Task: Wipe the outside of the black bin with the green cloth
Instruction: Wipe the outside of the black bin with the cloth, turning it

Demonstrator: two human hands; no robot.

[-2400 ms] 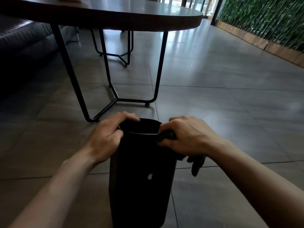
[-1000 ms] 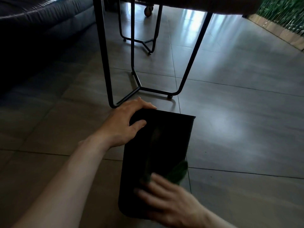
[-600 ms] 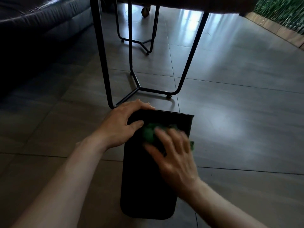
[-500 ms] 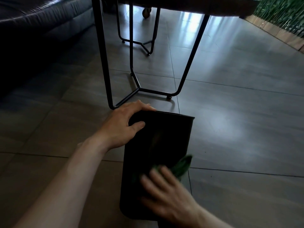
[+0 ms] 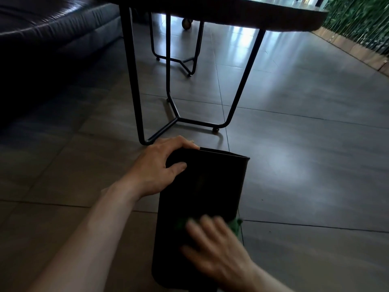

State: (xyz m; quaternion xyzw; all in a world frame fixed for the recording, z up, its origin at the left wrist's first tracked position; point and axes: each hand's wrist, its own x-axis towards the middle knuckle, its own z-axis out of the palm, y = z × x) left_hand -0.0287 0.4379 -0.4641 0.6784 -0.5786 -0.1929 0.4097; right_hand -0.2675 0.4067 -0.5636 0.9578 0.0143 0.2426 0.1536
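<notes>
Both forearms are bare to the elbow, with no sleeves, watch or rings showing.

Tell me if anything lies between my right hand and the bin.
Only the cloth: it lies under the right hand, whose fingers are blurred, against the side of the bin near its base. The left hand grips the rim directly, with nothing between.

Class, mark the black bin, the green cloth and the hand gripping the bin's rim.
black bin [image 5: 203, 186]: head view, bare side wall.
green cloth [image 5: 236, 226]: head view, corner past the bin's edge.
left hand [image 5: 155, 171]: head view, back of hand.
</notes>
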